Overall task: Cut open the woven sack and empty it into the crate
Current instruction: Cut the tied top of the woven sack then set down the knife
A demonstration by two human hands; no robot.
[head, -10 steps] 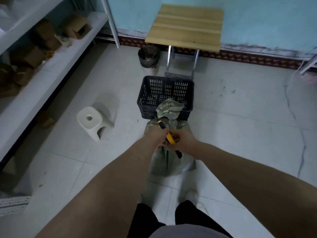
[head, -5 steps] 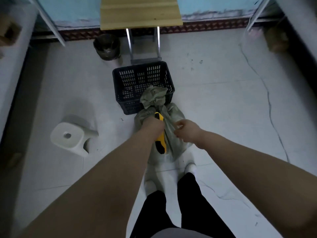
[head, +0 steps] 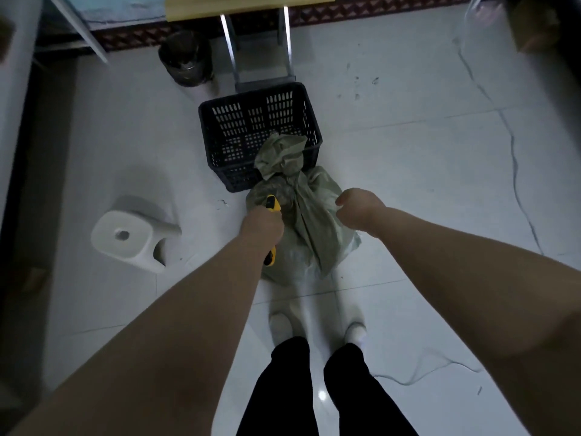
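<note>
A grey-green woven sack (head: pixel 309 228) with a tied neck stands on the floor, leaning against the near wall of a black slotted crate (head: pixel 220 146). My left hand (head: pixel 262 226) is closed around a yellow utility knife (head: pixel 273 204), whose front end rests against the sack's upper left side. The blade is hidden. My right hand (head: pixel 360 209) has its fingers curled in at the sack's upper right shoulder and seems to pinch the fabric there. No contents show through the crate's slots.
A white plastic stool (head: pixel 132 236) stands on the floor to the left. Beyond the crate are a dark bin (head: pixel 187 58) and a wooden-topped table with metal legs (head: pixel 284 39). Shelving (head: pixel 12 58) lines the left wall. My feet (head: pixel 317 328) are just behind the sack.
Both hands were together on the knife. Now only the left hand holds it, low on the sack's left, and the right hand has shifted to the sack's right shoulder. The view has tilted down.
</note>
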